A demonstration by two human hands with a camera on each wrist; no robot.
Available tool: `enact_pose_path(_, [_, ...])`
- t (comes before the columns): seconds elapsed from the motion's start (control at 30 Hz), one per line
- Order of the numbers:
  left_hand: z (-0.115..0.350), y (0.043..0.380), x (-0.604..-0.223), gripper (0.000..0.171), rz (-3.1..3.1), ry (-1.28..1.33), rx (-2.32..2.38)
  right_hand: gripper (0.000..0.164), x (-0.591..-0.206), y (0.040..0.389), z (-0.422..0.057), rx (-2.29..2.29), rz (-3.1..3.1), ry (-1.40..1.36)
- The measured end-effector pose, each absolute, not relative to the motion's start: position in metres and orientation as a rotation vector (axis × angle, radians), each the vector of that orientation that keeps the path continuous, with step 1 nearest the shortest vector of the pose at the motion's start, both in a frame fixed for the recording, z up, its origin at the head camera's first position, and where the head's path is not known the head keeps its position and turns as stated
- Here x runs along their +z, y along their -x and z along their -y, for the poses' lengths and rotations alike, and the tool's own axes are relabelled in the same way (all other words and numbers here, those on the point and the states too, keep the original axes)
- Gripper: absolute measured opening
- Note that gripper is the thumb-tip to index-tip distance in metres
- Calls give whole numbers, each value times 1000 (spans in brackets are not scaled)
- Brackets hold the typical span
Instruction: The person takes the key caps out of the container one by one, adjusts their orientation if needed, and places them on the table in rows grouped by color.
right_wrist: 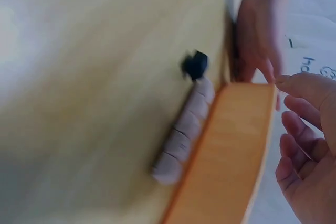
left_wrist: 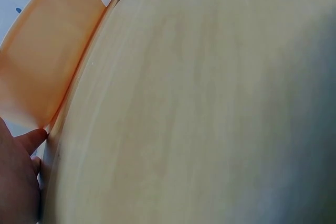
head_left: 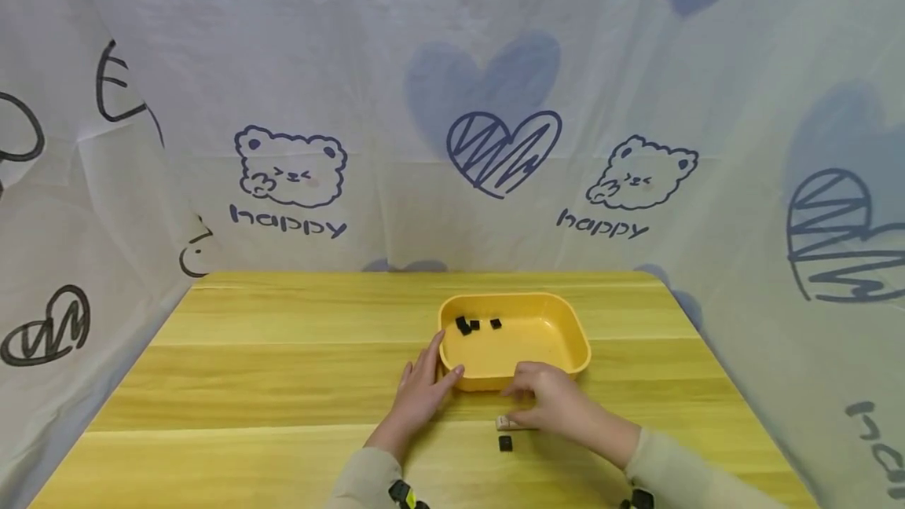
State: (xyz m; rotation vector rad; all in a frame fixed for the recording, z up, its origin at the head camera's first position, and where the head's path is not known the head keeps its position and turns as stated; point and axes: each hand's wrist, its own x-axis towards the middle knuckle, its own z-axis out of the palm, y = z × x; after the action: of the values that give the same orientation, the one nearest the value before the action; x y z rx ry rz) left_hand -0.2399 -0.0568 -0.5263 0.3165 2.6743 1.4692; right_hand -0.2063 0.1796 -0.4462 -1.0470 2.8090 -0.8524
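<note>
A yellow-orange plastic basin (head_left: 514, 382) holds several small black pieces (head_left: 463, 326) at its back left. My left hand (head_left: 419, 397) rests against the basin's left side, fingers extended along it and thumb at the near left corner. My right hand (head_left: 555, 400) is over the basin's near edge with its fingers loosely bent; nothing shows between them in the right wrist view. Below it, a row of small pale blocks (right_wrist: 184, 135) lies along the basin's near wall, partly hidden by the hand in the head view. A small black piece (head_left: 505, 443) lies close to the row.
The basin stands on a yellow wood-grain table (head_left: 283, 383). A pale cloth (head_left: 396, 203) printed with hearts and bears hangs behind the table and at both sides. Dark wrist-worn devices (head_left: 400, 492) show at the sleeves.
</note>
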Motion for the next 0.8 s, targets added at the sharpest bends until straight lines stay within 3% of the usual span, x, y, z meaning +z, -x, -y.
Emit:
enact_pose_path(0.4, [58, 239, -525, 71, -2691, -326, 1456, 22, -418, 246, -168, -751, -2910, 892])
enact_pose_path(0.8, [57, 241, -531, 71, -2702, -336, 1469, 25, -425, 293, -161, -654, -2833, 885])
